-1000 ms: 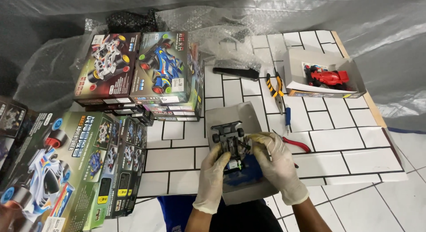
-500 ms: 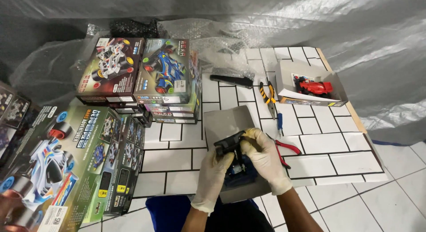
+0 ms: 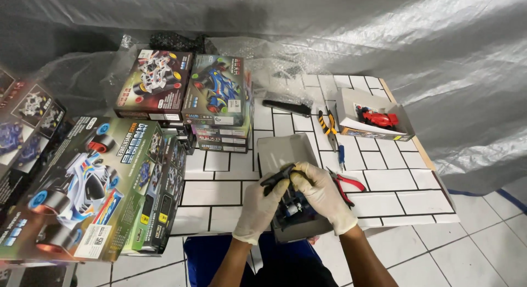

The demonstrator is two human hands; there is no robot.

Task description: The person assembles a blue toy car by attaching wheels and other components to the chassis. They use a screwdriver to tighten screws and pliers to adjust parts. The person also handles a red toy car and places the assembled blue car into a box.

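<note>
- Head view, far left: large toy-car kit boxes lie flat and overlapping at the table's left edge, lids up, stacked out of the working space.
- Behind them, two smaller kit boxes sit side by side on a short stack, pictures facing up so each kind is easy to tell.
- Centre front: the left hand, in a white glove, curls its fingers under and around a small black car chassis, thumb on top, steadying it from below.
- The chassis is held in the air just above an open grey box, which likely catches any loose parts; more dark and blue parts lie in its lower half.
- The right hand, also gloved, presses its thumb and fingertips together on the chassis's right end, pinching it; what lies between the fingers I cannot tell.
- Right of the hands, red-handled pliers lie on the white tiled table, within easy reach.
- Further back lie yellow-handled pliers and a black tool.
- Far right: an open box holds a red toy car, set apart from the work.
</note>
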